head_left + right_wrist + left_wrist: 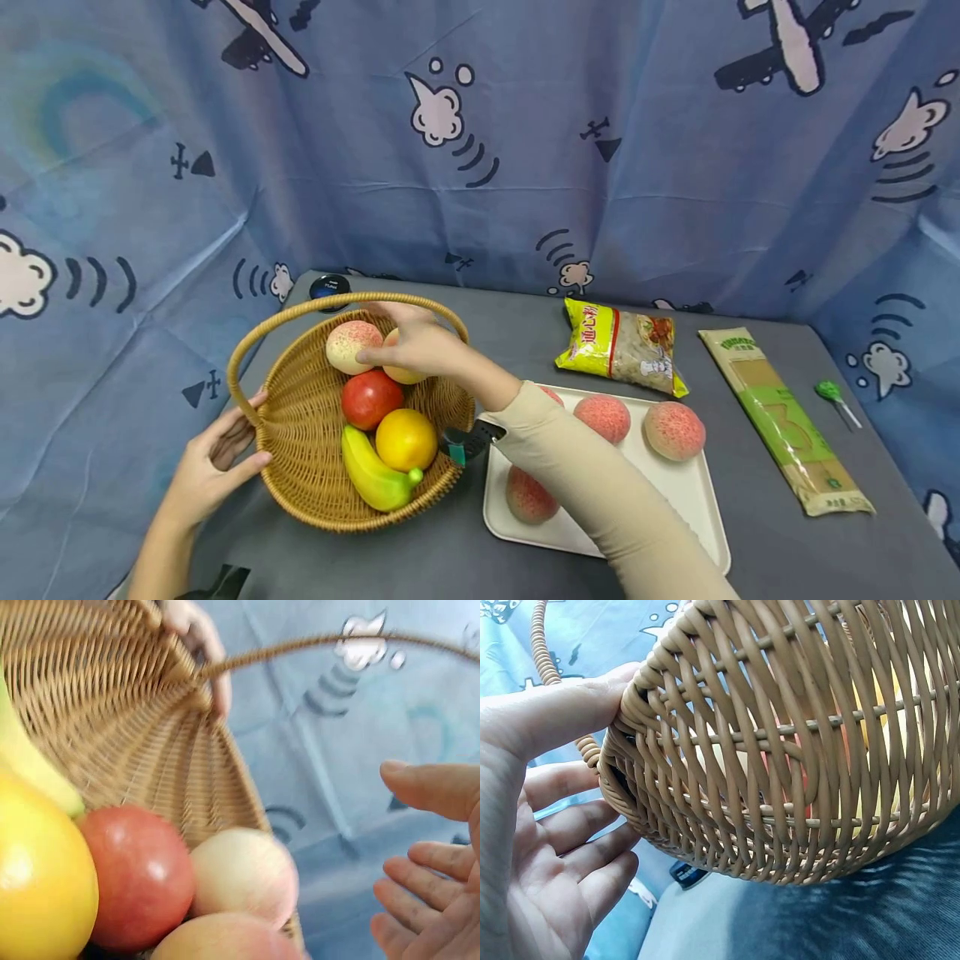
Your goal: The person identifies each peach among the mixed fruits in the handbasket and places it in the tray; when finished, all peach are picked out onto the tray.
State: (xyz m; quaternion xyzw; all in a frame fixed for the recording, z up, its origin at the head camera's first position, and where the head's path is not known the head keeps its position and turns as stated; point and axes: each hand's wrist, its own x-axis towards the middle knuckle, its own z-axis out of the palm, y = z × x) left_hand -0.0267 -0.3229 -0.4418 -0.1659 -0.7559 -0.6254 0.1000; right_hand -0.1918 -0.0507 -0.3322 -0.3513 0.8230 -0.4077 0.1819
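Hanging blue cloth backs gray table and wicker basket

A curtained-off booth, airplane-print fabric around a grey table.

Right of my left fingers, the basket holds two peaches beside my right fingers, a banana nearer me; right of both stands the tray.
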